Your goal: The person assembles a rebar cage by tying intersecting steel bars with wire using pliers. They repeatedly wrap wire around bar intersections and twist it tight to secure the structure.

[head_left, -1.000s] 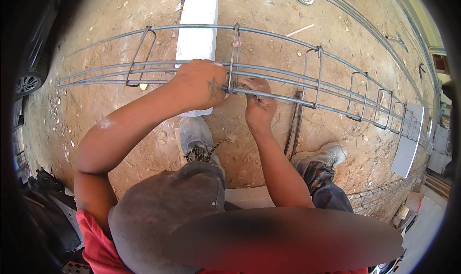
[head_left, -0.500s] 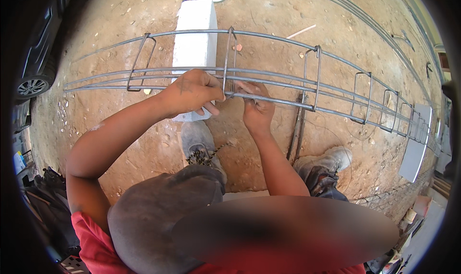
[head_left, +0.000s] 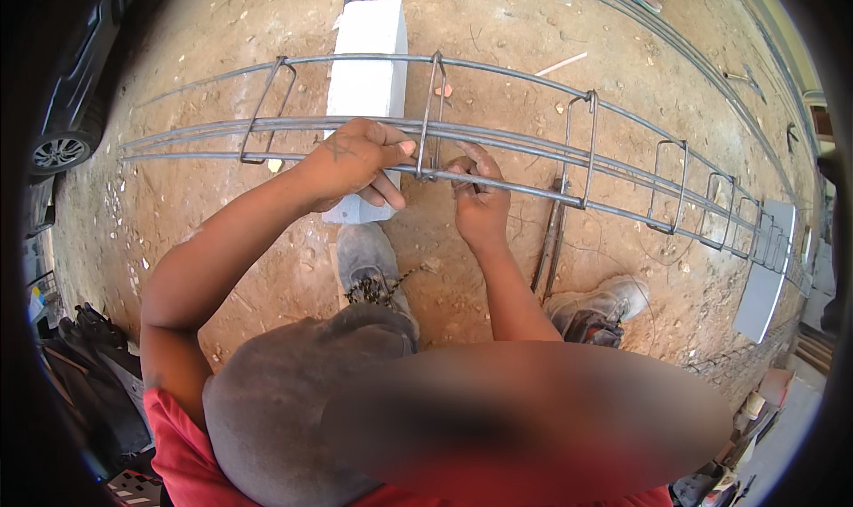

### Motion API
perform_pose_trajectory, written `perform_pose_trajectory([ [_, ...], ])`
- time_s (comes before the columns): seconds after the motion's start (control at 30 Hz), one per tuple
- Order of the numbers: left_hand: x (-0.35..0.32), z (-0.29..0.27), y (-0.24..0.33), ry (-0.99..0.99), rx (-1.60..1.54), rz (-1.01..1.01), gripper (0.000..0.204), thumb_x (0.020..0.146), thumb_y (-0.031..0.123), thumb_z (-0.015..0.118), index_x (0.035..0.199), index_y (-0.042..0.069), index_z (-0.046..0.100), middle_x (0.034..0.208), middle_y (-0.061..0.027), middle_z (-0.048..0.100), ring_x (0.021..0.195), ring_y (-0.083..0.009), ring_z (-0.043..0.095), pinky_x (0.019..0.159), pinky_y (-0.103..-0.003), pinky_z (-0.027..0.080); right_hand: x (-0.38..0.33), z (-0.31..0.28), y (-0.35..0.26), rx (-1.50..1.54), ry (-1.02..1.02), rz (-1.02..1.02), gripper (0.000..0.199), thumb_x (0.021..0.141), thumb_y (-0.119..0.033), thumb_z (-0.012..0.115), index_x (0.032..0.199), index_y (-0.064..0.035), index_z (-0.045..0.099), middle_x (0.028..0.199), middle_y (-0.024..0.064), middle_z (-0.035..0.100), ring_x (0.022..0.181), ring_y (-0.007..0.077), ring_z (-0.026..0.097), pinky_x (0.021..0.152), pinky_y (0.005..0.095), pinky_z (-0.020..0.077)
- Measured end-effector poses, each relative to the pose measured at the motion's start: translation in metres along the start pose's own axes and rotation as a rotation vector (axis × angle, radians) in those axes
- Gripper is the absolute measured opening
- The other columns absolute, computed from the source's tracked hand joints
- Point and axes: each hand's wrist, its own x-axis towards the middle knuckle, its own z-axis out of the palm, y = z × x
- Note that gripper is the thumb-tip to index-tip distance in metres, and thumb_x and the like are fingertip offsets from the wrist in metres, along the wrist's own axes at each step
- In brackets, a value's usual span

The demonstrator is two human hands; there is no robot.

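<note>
**Both hands at one stirrup of a rebar cage**

The left hand (head_left: 355, 162) curls its fingers over the long bars of the rebar cage (head_left: 533, 165) (propped on a white block (head_left: 369, 54)). The right hand (head_left: 480, 205) pinches the near bar beside a stirrup (head_left: 429, 116), above the dirt ground (head_left: 222, 36).

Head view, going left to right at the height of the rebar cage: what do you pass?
Car wheel → first stirrup → left hand → right hand → grey slab.

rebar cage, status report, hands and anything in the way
Left hand gripping the near rebar. Right hand pinching at the stirrup joint. White block beneath, not obstructing.
</note>
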Motion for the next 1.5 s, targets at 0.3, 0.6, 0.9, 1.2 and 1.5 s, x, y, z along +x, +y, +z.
perform_pose_trajectory([
  [0.3,0.003,-0.003,0.009,0.014,0.34,0.048,0.034,0.086,0.023,0.071,0.105,-0.004,0.069,0.091,-0.0137,0.07,0.056,-0.0161,0.066,0.05,-0.026,0.048,0.005,-0.012,0.001,0.098,-0.058,0.073,0.013,0.092,0.002,0.062,0.103,0.0015,0.069,0.087,0.0052,0.065,0.071,0.0093,0.053,0.062,0.0243,0.0431],
  [0.6,0.0,0.007,-0.003,0.136,0.366,0.167,0.027,0.087,0.024,0.067,0.094,-0.001,0.072,0.075,-0.0137,0.071,0.055,-0.02,0.069,0.06,-0.03,0.052,0.003,-0.008,0.005,0.185,-0.089,0.158,0.008,0.095,-0.003,0.061,0.102,-0.0007,0.064,0.099,0.0059,0.066,0.086,0.0108,0.057,0.078,0.026,0.0459],
  [0.9,0.013,-0.002,0.014,0.141,0.769,0.236,0.023,0.081,0.026,0.069,0.083,0.004,0.076,0.066,-0.011,0.067,0.049,-0.0183,0.064,0.056,-0.03,0.051,0.004,-0.001,0.006,0.242,-0.095,0.232,0.007,0.094,-0.002,0.06,0.101,0.0008,0.063,0.106,0.0078,0.068,0.088,0.0107,0.058,0.083,0.0257,0.0473],
  [1.2,0.005,0.007,-0.002,0.31,0.78,0.324,0.026,0.081,0.031,0.069,0.084,0.006,0.075,0.078,-0.0131,0.071,0.072,-0.0284,0.068,0.069,-0.038,0.052,0.001,0.002,0.004,0.287,-0.084,0.197,0.009,0.097,-0.009,0.059,0.098,-0.0003,0.062,0.108,0.0078,0.069,0.085,0.0103,0.058,0.082,0.0262,0.0479],
  [1.5,0.002,0.0,-0.011,0.197,0.681,0.306,0.025,0.083,0.029,0.07,0.092,0.006,0.072,0.08,-0.012,0.07,0.068,-0.0251,0.065,0.066,-0.037,0.051,-0.001,-0.004,0.003,0.162,-0.139,0.181,0.013,0.099,-0.014,0.06,0.099,-0.001,0.061,0.111,0.0107,0.069,0.095,0.0129,0.06,0.089,0.0288,0.0485],
])
